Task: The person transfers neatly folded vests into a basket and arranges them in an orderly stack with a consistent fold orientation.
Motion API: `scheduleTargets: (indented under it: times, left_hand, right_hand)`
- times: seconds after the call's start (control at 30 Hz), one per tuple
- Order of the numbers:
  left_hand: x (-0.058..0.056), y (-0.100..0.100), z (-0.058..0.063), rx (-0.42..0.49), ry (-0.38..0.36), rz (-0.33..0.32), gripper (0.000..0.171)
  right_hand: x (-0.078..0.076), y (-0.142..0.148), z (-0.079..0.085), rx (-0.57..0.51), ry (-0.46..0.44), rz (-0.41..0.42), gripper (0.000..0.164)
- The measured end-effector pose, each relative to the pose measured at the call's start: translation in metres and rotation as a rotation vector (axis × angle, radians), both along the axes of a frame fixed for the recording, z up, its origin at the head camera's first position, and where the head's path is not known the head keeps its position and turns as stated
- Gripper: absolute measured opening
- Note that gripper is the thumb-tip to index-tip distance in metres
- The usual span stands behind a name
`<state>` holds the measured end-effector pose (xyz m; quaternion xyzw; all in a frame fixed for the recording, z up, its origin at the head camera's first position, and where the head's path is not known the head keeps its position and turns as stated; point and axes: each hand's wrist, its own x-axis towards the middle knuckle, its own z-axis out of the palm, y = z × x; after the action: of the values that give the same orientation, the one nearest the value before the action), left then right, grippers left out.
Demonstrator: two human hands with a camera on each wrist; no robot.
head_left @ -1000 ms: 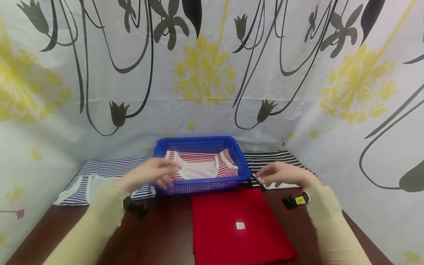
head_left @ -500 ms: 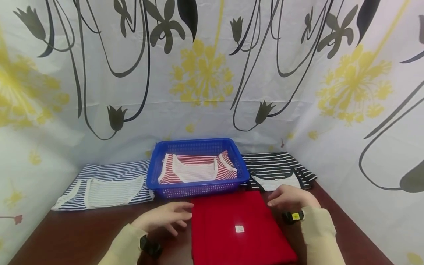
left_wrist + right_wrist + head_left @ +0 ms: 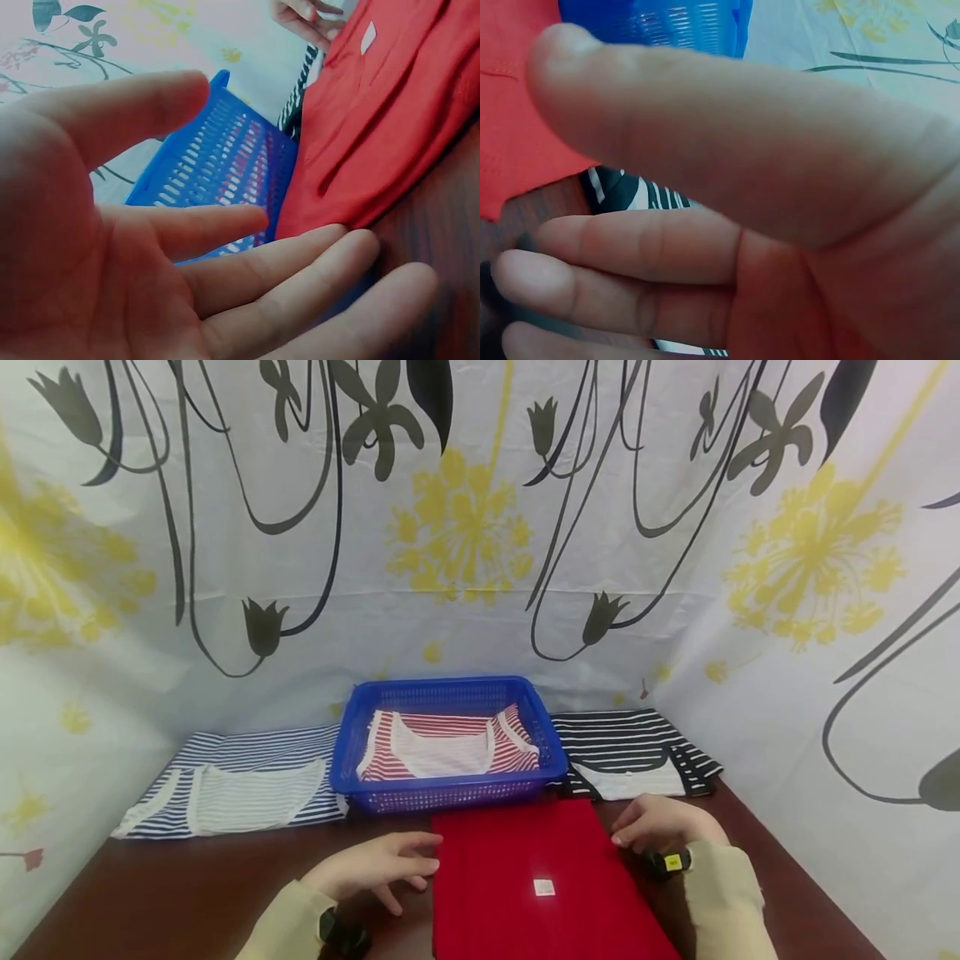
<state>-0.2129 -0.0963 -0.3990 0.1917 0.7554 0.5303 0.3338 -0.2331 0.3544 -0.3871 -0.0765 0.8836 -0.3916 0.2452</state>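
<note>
A folded red garment [image 3: 517,868] with a small white label [image 3: 543,887] lies on the dark brown table in front of me. My left hand [image 3: 382,867] is at its left edge, fingers extended and spread, holding nothing. In the left wrist view the palm [image 3: 97,277] shows bare, with the fingertips close to the red cloth. On the other side, my right hand [image 3: 663,825] hovers by the garment's right edge, fingers relaxed. The right wrist view shows the right thumb [image 3: 682,112] apart from the other fingers and nothing between them.
Behind the red garment stands a blue plastic basket [image 3: 450,793] holding a red-and-white striped shirt [image 3: 450,752]. A blue-striped shirt [image 3: 240,785] lies folded to its left, a black-and-white striped one [image 3: 622,743] to its right. A flower-patterned curtain [image 3: 450,635] surrounds the table.
Both hands have come back from beside the basket, down to the two sides of the red garment. The basket and the shirts have stayed in place.
</note>
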Motion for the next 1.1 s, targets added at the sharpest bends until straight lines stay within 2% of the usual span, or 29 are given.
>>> scheduleTargets:
  times: [0.17, 0.43, 0.7, 0.83, 1.03, 1.1]
  left_hand:
    - [-0.002, 0.001, -0.004, 0.061, -0.052, 0.019, 0.061]
    - [-0.003, 0.009, -0.011, 0.123, -0.101, 0.051, 0.063]
    - [0.0, 0.016, -0.019, 0.2, -0.133, 0.125, 0.08]
    - [0.0, 0.018, -0.02, 0.213, -0.164, 0.157, 0.088]
    - [0.001, 0.023, -0.02, 0.268, -0.205, 0.204, 0.09]
    - [0.001, 0.024, -0.02, 0.283, -0.209, 0.21, 0.088]
  right_hand:
    - [0.001, 0.001, -0.002, 0.008, -0.012, 0.008, 0.031]
    - [-0.002, -0.013, -0.003, 0.046, -0.003, -0.015, 0.017]
    - [-0.002, -0.022, -0.004, 0.116, 0.022, -0.019, 0.017]
    - [-0.004, -0.026, -0.008, 0.123, 0.023, -0.023, 0.012]
    - [-0.006, -0.03, -0.009, 0.122, 0.025, 0.007, 0.034]
    - [-0.006, -0.029, -0.008, 0.111, 0.018, 0.01, 0.032]
